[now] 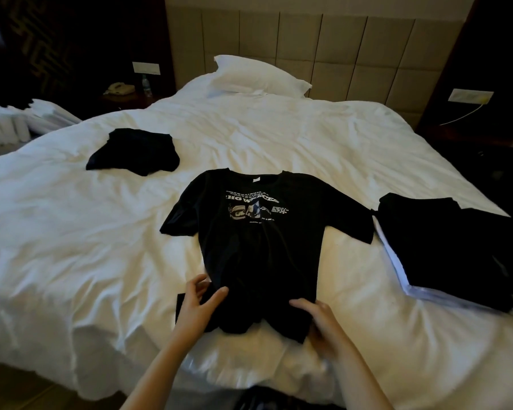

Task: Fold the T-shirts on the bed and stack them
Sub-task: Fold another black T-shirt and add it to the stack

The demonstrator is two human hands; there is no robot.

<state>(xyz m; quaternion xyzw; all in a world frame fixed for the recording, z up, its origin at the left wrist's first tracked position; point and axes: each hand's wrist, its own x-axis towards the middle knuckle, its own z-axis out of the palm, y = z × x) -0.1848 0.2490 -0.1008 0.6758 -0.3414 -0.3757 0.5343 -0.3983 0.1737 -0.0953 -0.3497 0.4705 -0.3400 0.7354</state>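
The T-shirt lies flat, print up, near-centre on the bed. My left hand and right hand press its near hem, fingers spread, gripping nothing, to flatten it for folding.

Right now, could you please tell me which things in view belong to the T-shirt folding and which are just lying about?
Part of the job: printed black T-shirt, spread flat; left hand and right hand at its hem; folded black T-shirt; pile of black garments; bed.
Just lying about: pillow; telephone; bottle; white linen stack; wall socket.
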